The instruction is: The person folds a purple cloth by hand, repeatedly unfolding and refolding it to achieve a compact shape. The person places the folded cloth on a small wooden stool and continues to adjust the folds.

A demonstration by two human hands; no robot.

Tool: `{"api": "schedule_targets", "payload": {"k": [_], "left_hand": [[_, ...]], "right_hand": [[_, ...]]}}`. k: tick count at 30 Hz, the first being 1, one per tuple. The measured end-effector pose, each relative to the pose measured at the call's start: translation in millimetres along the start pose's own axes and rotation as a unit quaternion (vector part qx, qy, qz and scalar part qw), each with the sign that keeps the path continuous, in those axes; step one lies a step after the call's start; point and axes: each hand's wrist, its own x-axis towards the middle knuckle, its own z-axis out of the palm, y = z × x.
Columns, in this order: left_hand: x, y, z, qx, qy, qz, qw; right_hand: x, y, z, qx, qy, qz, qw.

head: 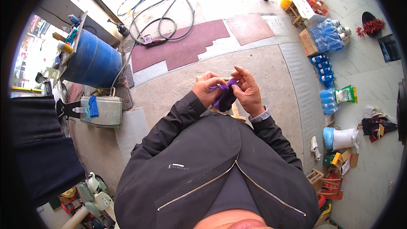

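A dark purple cloth hangs bunched between my two hands, in front of my black jacket. My left hand pinches its left edge between thumb and fingers. On the other side, my right hand holds the upper right part of the cloth with the thumb against it, its index finger raised. Just behind and below the cloth, parts of a small wooden stool or frame show; my hands and the cloth hide the rest of it.
To the left stand a blue plastic barrel and a grey tank with a blue cloth. A coiled black hose lies ahead, partly over red matting. Wrapped blue bottles, boxes and a white shoe line the right.
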Motion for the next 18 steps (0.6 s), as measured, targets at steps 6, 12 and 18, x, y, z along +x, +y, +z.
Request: {"api": "schedule_targets", "payload": {"k": [6,12,18], "left_hand": [[12,19,-7,-0.005,-0.044,0.092,0.995],[18,13,-13,-0.090,-0.155,-0.020,0.984],[24,13,-13,-0.063,-0.109,0.069,0.990]], "right_hand": [[0,-2,0,-0.070,-0.018,-0.047,0.996],[-2,-6,-5,-0.107,-0.026,-0.066,0.992],[-6,6,-9,-0.095,0.002,-0.051,0.994]]}}
